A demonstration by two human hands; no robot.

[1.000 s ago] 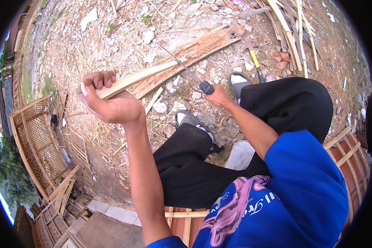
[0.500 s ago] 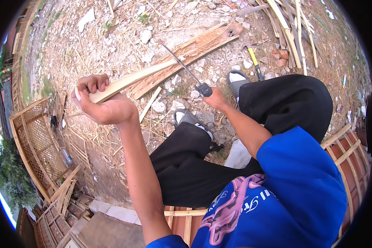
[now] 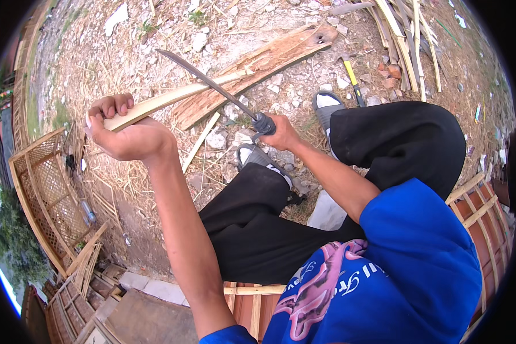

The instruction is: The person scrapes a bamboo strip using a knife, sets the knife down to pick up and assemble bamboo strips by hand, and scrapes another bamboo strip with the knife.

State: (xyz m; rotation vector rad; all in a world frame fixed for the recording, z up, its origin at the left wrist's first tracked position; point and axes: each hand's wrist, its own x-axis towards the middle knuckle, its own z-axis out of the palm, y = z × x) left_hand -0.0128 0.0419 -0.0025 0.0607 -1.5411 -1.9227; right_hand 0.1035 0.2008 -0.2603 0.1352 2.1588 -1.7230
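Observation:
My left hand point(image 3: 133, 137) is closed around the near end of a pale wooden strip point(image 3: 169, 103), palm up with fingers curled over it. The strip points away to the right, its far tip above a weathered, split board point(image 3: 295, 49) on the ground. Gripped by its dark handle, a machete point(image 3: 209, 81) is in my right hand point(image 3: 281, 133). Its long dark blade slants up to the left and crosses over the strip's far part; whether they touch I cannot tell.
A yellow-handled hammer point(image 3: 350, 73) lies beyond my right foot. Several slats point(image 3: 404, 43) are heaped at the far right. At the left stands a wooden lattice panel point(image 3: 54, 192). Stones and straw litter the ground; a pale block point(image 3: 325, 211) sits between my legs.
The machete has moved left and its blade has turned, showing more of its flat side. My left hand and the strip have shifted left and slightly away from me.

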